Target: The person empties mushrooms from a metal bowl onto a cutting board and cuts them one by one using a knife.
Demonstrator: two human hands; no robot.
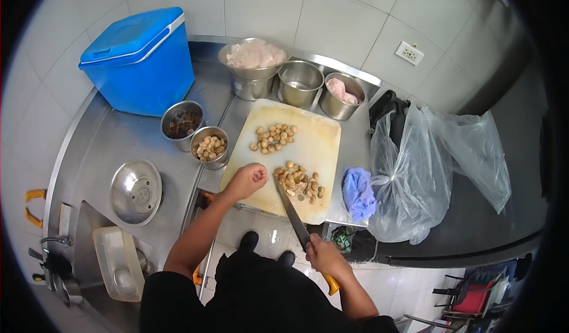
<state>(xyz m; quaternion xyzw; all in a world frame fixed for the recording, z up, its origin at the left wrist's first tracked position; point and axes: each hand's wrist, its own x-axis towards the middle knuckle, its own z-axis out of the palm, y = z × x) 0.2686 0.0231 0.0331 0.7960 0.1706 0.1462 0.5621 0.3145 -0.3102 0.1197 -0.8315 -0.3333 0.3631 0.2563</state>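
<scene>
A worn white cutting board [240, 155] lies on the steel counter. Two groups of small brown mushrooms are on it: one [275, 138] towards the back, the other [299, 182] nearer the front, with some cut pieces. My right hand [323, 256] is wrapped round the yellow handle of a large knife [292, 216], whose blade tip reaches the front mushrooms. My left hand [251, 179] is closed over the board's left side, just left of those mushrooms; anything inside it is hidden. A steel pot of mushrooms [209, 147] stands beside the board's left edge.
Behind the board stand a pot of pale meat [255, 56], an empty pot [300, 84] and a smaller meat pot [342, 93]. A blue cooler [142, 63] and colander [136, 192] are left; a blue cloth [358, 194] and plastic bags [409, 185] are right.
</scene>
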